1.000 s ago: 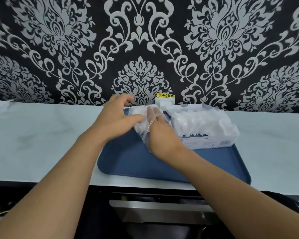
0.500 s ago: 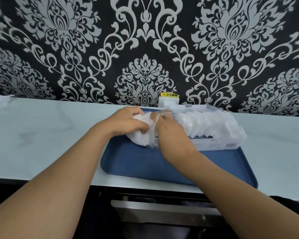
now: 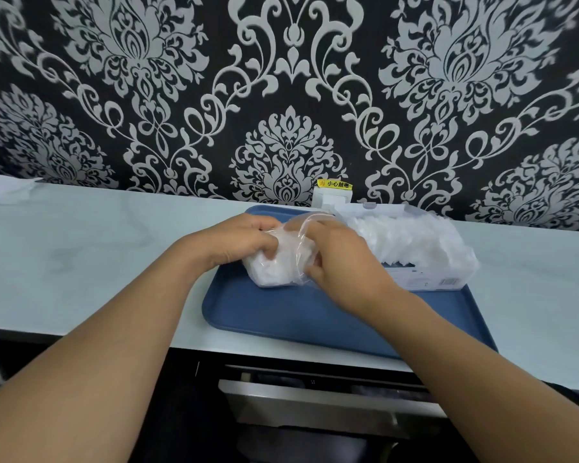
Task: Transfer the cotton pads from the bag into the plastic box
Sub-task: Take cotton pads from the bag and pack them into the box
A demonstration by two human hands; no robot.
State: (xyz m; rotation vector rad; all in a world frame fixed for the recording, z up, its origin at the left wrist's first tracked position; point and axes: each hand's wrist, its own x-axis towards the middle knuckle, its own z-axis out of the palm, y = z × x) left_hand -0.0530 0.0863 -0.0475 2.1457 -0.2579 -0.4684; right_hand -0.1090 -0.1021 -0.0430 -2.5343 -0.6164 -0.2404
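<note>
Both hands closed on clear bag [image 3: 283, 262] of cotton pads: left grip [image 3: 238, 240] at 9 o'clock, right grip [image 3: 338, 253] at 3. Plastic box [image 3: 425, 262] just beyond at 3, on blue tray [image 3: 281, 315].

You are gripping the clear bag [image 3: 283, 262] of cotton pads [image 3: 274, 274] with your left hand [image 3: 234, 243] and right hand [image 3: 343, 262] over the blue tray [image 3: 281, 315], beside the plastic box [image 3: 415, 248] on the surface [image 3: 97, 248].

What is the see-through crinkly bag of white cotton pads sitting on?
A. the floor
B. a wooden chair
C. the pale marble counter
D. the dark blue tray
D: the clear plastic bag of white cotton pads, gripped by the left hand and the right hand, rests on the dark blue rectangular tray.
</note>
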